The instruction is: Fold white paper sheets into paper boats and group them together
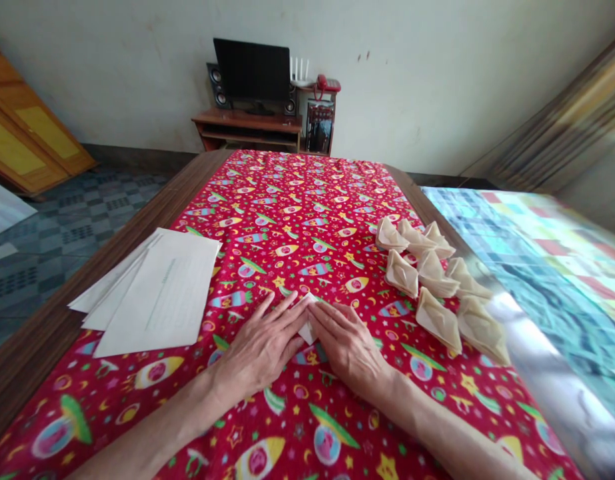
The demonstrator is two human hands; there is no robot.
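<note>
Two bare hands meet near the middle of the frame over a small white folded paper (308, 330), which lies on the red patterned cloth (257, 407) covering much of the table (17, 380). The left hand (264, 340) has its fingers spread, their tips reaching the paper's left side; the right hand (344, 340) lies nearly flat, its fingers close together over the right side. Whether either grip pinches the paper or only presses it, I cannot tell.

At left, a fanned pile of white sheets (160, 293) rests partly on the cloth. At right, a cluster of cream folded shapes (437, 267) sits near the cloth's edge, well apart from the hands. Nothing stands between these groups and the hands.

At the top, a dark screen (252, 70) and a red telephone (328, 84) stand against the wall; a wooden cabinet (32, 127) is cut off at upper left.

Fingers hide much of the small paper, so its full outline is unclear. The faint print on the top sheet is unreadable, and the curtain (552, 140) at upper right is blurred.
</note>
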